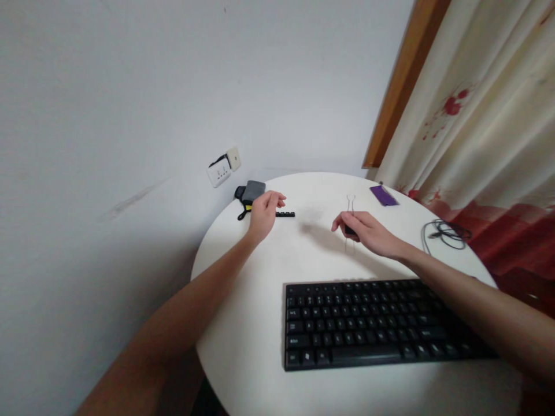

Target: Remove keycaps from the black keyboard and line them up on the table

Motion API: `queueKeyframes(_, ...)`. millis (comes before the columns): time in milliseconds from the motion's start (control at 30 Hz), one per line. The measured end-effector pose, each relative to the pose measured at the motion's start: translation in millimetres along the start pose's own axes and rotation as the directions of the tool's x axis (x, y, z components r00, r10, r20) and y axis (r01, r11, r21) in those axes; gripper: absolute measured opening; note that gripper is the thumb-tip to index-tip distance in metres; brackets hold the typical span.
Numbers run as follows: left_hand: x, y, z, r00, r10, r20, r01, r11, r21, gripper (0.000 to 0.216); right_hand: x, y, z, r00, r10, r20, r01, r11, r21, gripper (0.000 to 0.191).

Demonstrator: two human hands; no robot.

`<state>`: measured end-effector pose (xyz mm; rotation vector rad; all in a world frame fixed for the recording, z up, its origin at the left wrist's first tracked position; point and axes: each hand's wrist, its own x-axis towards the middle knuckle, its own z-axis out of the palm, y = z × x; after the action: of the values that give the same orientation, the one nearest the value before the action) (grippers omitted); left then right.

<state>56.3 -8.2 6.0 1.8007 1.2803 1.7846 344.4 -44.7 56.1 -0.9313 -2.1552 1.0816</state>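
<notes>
My left hand [264,212] reaches to the back left of the round white table [260,271], fingers loosely curled and apart, fingertips just above a short black strip of keycaps [285,214]. My right hand [368,231] rests mid-table with fingers closed round a black binder clip [349,230], whose wire handles stick out above and below the hand. A black keyboard [373,323] lies near me, under my right forearm.
A grey and black device with a yellow tag [249,193] sits at the table's back edge by a wall socket [223,169]. A purple card [384,196] lies at the back right, a coiled cable [446,234] at the right edge. A curtain hangs right.
</notes>
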Motion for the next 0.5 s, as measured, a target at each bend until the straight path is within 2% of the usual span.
queueKeyframes(67,-6,8,8,0.984,-0.011,0.178,0.014,1.0,-0.012,0.036,-14,7,-3,0.994,0.001,0.107,-0.005,0.999,0.036,0.046)
queueKeyframes(100,-10,14,12,0.961,-0.018,0.277,0.021,1.0,-0.009,0.036,-18,10,-4,0.989,-0.009,0.15,0.001,0.999,0.047,0.044)
queueKeyframes(167,-20,24,20,0.884,-0.026,0.467,0.028,1.0,0.002,0.034,-24,16,-5,0.978,-0.032,0.207,0.022,0.998,0.052,0.041)
queueKeyframes(233,-30,35,29,0.792,-0.036,0.61,0.036,0.999,0.012,0.03,-27,19,-3,0.967,-0.047,0.251,0.04,0.999,0.034,0.039)
queueKeyframes(300,-40,43,36,0.707,-0.044,0.706,0.041,0.999,0.021,0.027,-29,20,0,0.951,-0.062,0.301,0.061,0.998,0.013,0.039)
queueKeyframes(367,-46,48,41,0.649,-0.042,0.76,0.029,0.999,0.031,0.024,-31,21,4,0.932,-0.082,0.354,0.084,0.996,0.007,0.039)
queueKeyframes(433,-50,50,44,0.617,-0.039,0.786,0.01,0.999,0.041,0.024,-34,21,7,0.909,-0.105,0.403,0.109,0.994,0.014,0.04)
queueKeyframes(500,-52,49,46,0.613,-0.045,0.789,0.005,0.999,0.054,0.024,-37,19,9,0.885,-0.136,0.444,0.134,0.99,0.036,0.038)
